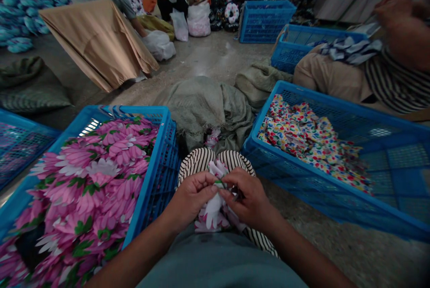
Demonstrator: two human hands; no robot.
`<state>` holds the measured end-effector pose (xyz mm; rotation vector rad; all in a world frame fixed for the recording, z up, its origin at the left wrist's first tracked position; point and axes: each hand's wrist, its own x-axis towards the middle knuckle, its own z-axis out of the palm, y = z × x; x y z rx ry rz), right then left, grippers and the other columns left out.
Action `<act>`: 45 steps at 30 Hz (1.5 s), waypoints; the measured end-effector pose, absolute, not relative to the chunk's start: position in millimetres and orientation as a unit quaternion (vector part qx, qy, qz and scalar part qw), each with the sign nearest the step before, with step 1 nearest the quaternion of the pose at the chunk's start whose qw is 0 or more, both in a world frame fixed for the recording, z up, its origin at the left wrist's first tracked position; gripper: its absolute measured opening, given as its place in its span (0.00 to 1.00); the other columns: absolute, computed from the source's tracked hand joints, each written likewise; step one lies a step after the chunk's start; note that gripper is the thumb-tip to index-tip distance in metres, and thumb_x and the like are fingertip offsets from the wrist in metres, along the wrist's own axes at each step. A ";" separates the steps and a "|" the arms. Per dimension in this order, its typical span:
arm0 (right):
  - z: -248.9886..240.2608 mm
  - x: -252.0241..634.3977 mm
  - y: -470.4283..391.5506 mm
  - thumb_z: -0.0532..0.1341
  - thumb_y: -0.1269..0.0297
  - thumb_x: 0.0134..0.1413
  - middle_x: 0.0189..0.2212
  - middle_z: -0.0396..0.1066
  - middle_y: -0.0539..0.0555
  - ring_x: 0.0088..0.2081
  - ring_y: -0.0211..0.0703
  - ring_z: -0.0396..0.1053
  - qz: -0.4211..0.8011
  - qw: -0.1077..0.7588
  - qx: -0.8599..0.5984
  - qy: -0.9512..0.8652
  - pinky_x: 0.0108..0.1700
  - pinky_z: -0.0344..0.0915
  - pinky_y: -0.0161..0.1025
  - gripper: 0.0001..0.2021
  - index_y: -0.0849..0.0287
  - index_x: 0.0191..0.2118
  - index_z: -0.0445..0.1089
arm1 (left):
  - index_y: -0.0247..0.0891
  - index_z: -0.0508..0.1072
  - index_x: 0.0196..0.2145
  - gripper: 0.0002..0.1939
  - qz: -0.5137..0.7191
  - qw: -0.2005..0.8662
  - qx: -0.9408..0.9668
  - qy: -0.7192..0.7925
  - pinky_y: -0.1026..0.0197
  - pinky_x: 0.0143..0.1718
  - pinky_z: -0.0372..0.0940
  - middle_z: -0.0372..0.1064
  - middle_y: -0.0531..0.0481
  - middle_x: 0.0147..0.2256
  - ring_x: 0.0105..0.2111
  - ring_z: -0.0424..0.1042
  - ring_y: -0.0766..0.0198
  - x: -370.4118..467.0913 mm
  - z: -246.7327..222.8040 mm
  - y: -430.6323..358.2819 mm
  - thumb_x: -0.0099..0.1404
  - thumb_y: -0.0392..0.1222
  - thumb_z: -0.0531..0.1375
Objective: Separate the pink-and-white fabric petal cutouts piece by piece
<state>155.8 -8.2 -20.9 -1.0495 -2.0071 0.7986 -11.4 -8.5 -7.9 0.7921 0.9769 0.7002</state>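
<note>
Over my lap, both hands work close together on a fabric flower (212, 214) with white and pink petals and a bit of green. My left hand (192, 193) is closed, pinching the green part from the left. Opposite it, my right hand (251, 198) grips the same part with thumb and fingers; something small and dark shows by its fingers, too unclear to name. More pink-edged petals lie on my striped trousers (193, 162) beneath the hands.
A blue crate (164, 115) heaped with pink flowers (114, 180) stands left. Another blue crate (336, 100) at right holds colourful printed fabric pieces (302, 135). Grey-green sacks (204, 104) lie ahead. A person in striped clothing (393, 82) sits at right; others are farther back.
</note>
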 end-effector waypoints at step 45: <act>-48.8 165.9 -8.7 0.52 0.45 0.49 0.23 0.57 0.46 0.14 0.27 0.44 0.676 0.488 -0.432 -0.343 0.14 0.38 0.28 0.22 0.58 0.41 0.62 | 0.36 0.69 0.27 0.06 0.413 0.808 0.145 0.396 0.70 0.20 0.60 0.69 0.53 0.21 0.18 0.66 0.70 -11.1 -1.0 -11.2 0.48 0.33 0.61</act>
